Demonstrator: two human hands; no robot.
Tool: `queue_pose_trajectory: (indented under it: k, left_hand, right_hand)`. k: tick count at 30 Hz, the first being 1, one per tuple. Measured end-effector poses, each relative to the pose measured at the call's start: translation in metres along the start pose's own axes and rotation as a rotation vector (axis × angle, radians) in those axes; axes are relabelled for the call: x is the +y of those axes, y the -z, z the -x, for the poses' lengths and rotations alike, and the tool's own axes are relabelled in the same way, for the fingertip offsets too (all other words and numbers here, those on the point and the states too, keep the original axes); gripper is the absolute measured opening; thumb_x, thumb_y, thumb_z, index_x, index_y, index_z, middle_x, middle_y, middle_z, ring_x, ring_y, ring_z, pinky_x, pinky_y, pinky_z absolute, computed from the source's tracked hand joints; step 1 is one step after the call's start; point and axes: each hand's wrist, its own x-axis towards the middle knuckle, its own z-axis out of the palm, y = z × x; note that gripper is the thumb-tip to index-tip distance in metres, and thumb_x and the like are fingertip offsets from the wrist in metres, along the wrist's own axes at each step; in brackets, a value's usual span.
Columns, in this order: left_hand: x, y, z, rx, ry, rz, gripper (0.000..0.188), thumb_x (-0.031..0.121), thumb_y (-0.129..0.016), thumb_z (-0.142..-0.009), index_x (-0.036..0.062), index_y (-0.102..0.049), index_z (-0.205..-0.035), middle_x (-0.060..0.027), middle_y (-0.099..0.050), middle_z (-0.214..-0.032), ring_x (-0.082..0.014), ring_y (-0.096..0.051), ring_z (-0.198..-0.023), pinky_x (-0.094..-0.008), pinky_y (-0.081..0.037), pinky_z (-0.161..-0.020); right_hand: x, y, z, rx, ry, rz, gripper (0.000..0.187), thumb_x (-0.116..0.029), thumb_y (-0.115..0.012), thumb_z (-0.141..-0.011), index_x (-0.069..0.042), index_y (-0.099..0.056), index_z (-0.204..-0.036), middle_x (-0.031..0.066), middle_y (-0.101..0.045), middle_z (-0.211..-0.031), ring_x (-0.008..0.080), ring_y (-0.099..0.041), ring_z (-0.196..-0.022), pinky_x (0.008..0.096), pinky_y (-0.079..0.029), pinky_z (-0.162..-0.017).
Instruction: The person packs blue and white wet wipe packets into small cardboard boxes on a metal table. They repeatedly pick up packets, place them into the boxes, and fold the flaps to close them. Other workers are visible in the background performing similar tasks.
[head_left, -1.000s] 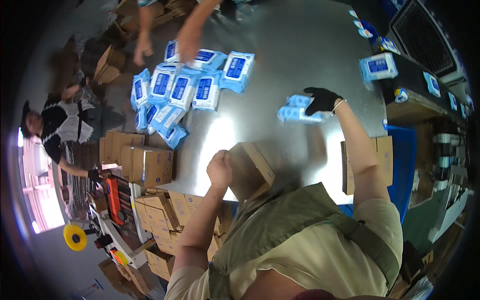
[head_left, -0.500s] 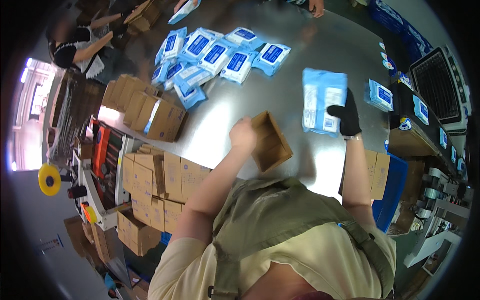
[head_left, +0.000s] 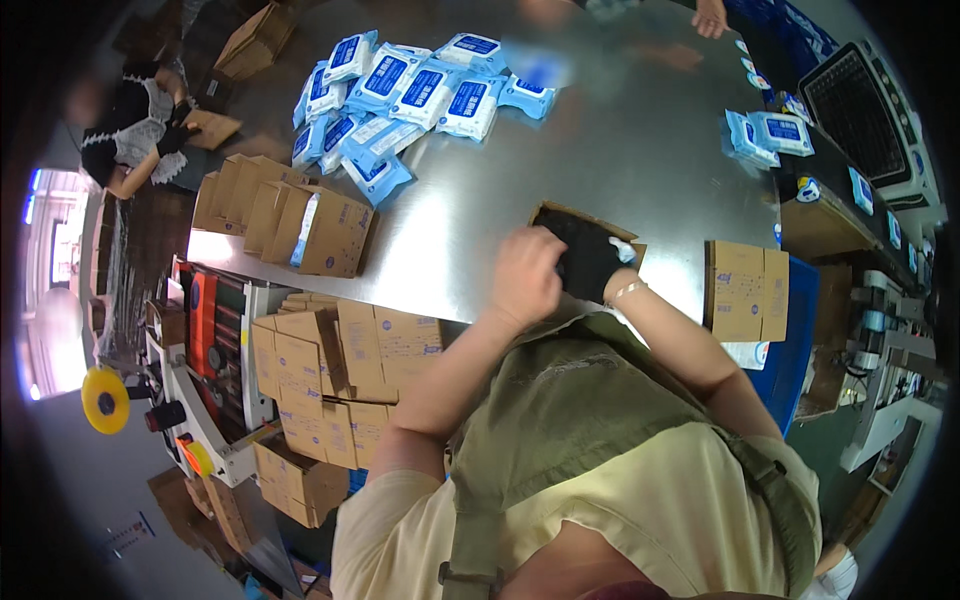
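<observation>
An open cardboard box (head_left: pixel 572 210) stands near the table's front edge, close to my body. My left hand (head_left: pixel 528 272), bare, curls its fingers at the box's left side. In a black glove, my right hand (head_left: pixel 588 262) reaches down into the box, its fingers hidden. A small white and light-blue bit (head_left: pixel 622 250) shows beside the glove; I cannot make out what it is. The blue-and-white wipes pack that was in my right hand is not clearly visible. Farther left lies a heap of wipes packs (head_left: pixel 425 92).
Open cartons (head_left: pixel 335 235) stand at the table's left; more cartons (head_left: pixel 360 350) are stacked below. Two wipes packs (head_left: pixel 782 133) lie at the right edge by a conveyor (head_left: pixel 840 190). A blue crate (head_left: pixel 800 340) sits right. A co-worker (head_left: pixel 140 130) handles cardboard at far left.
My right hand has moved left and down from the table's right side into the box. My left hand has shifted right. A second wipes pack now lies at the right edge.
</observation>
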Motion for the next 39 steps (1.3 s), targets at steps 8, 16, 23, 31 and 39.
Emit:
queue_pose_trajectory:
  k: [8,16,23,31,39]
  left_hand:
    - [-0.015,0.017,0.028,-0.619,-0.135,-0.165,0.048,0.048,-0.065,-0.07,0.0069,-0.056,-0.093,-0.0079,-0.056,-0.084,-0.0259,-0.057,-0.083,-0.0385,-0.044,-0.073]
    - [-0.067,0.055,0.072,-0.246,0.342,-0.192,0.021,0.027,-0.053,-0.087,0.011,-0.066,-0.09,-0.0085,-0.065,-0.084,-0.026,-0.062,-0.075,-0.0362,-0.048,-0.063]
    - [-0.152,0.142,0.097,-0.114,0.732,-1.348,0.033,0.042,-0.064,-0.076,0.0115,-0.062,-0.089,-0.0107,-0.066,-0.081,-0.0316,-0.063,-0.076,-0.0457,-0.049,-0.066]
    - [-0.026,-0.184,-0.012,-0.869,1.237,0.821,0.06,0.034,-0.064,-0.082,0.0046,-0.04,-0.129,-0.0087,-0.055,-0.113,-0.018,-0.053,-0.097,-0.0337,-0.046,-0.081]
    - [0.093,-0.232,-0.087,-0.533,1.319,1.309,0.053,0.037,-0.062,-0.084,0.0014,-0.045,-0.119,-0.0103,-0.054,-0.112,-0.0223,-0.052,-0.104,-0.0362,-0.042,-0.089]
  right_hand:
    - [0.06,0.07,0.035,0.273,-0.154,-0.499,0.035,0.003,-0.053,-0.081,0.0,-0.056,-0.115,0.01,-0.06,-0.111,0.0167,-0.059,-0.097,0.0261,-0.047,-0.085]
    - [0.293,0.095,0.257,0.361,-1.162,0.109,0.06,-0.024,-0.073,-0.067,0.003,-0.053,-0.116,0.0182,-0.06,-0.111,0.0316,-0.057,-0.104,0.0386,-0.046,-0.088]
    - [0.308,0.124,0.285,0.192,-1.451,0.187,0.072,-0.046,-0.077,-0.062,0.0,-0.055,-0.113,0.0217,-0.059,-0.111,0.0352,-0.056,-0.103,0.0385,-0.046,-0.087]
    - [0.271,0.123,0.259,0.233,-1.551,0.045,0.07,-0.045,-0.082,-0.052,0.004,-0.063,-0.098,0.0215,-0.064,-0.099,0.0315,-0.062,-0.093,0.0365,-0.05,-0.08]
    - [0.209,0.149,0.253,0.755,-1.49,-0.568,0.056,-0.045,-0.066,-0.074,0.002,-0.06,-0.104,0.0183,-0.063,-0.095,0.0283,-0.06,-0.085,0.0334,-0.046,-0.077]
